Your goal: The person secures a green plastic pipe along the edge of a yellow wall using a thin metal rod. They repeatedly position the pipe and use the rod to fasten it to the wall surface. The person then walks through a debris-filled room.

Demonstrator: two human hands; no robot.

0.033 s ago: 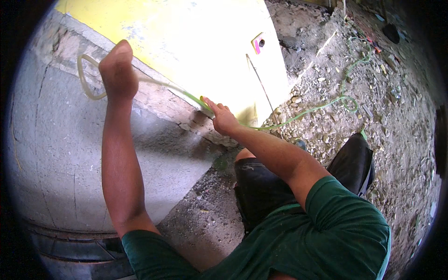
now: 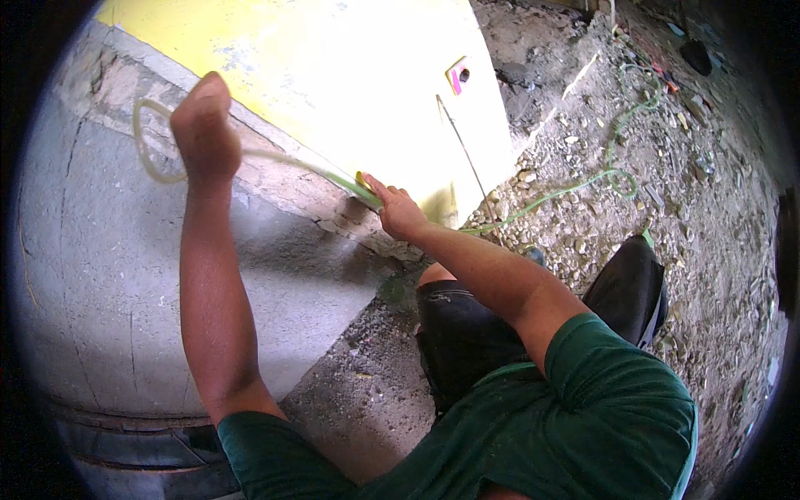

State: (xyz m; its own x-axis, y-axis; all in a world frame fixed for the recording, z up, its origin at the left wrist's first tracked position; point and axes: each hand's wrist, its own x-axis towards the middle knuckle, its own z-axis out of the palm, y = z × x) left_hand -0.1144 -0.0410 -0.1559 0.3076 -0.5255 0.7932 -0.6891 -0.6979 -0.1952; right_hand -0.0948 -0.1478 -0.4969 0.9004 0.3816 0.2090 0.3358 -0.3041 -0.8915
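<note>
Green tube (image 2: 348,182) fills my curled left hand (image 2: 205,133), upper left, and right hand (image 2: 402,215), centre; pulling hard could kink its loop (image 2: 139,140).

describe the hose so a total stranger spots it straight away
Find the bright yellow surface; along its lower edge, a slim hose runs between the left grip and the right grip. More of it trails over the stony ground. Its curling, pale-to-green length sets it apart from the straight, dark rod nearby.
</note>
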